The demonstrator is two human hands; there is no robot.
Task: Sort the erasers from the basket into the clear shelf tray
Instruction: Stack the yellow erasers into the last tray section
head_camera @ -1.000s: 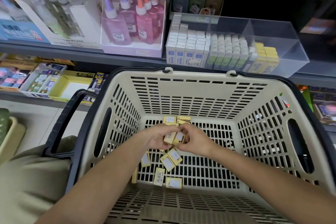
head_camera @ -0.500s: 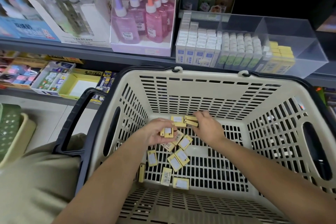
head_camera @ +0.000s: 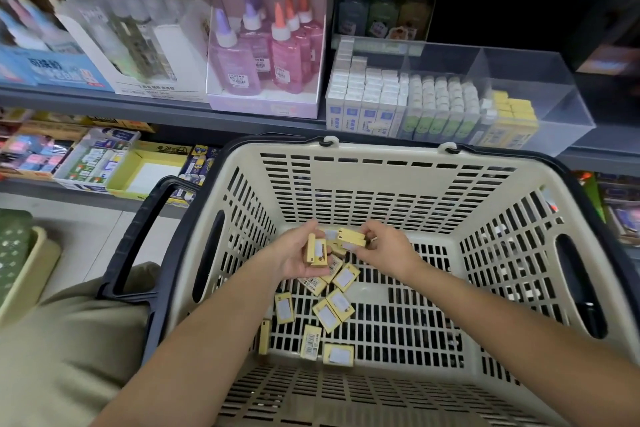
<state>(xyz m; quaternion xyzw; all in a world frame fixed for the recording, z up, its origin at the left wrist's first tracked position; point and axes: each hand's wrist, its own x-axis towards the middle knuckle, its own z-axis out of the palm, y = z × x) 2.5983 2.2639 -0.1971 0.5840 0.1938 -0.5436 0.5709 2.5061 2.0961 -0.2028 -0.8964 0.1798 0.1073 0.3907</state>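
Observation:
A beige basket (head_camera: 398, 180) with a black rim fills the lower view. Several yellow boxed erasers (head_camera: 332, 310) lie scattered on its slotted floor. My left hand (head_camera: 298, 255) is palm up in the basket, holding a small stack of yellow erasers (head_camera: 317, 251). My right hand (head_camera: 388, 248) pinches two or three more yellow erasers (head_camera: 351, 239) right beside it. The clear shelf tray (head_camera: 540, 87) stands on the shelf above the basket, with white, green and yellow erasers in rows at its left and middle; its right end holds nothing.
Pink and purple glue bottles (head_camera: 266, 55) in an open box stand left of the tray. The basket's black handle (head_camera: 138, 236) hangs down on the left. A lower shelf carries stationery boxes (head_camera: 93, 163). My beige trouser leg (head_camera: 62, 350) is under the basket.
My right hand picked up erasers at the basket's far end and brought them toward my left hand. My left hand turned palm up with its stack. The view shifted slightly.

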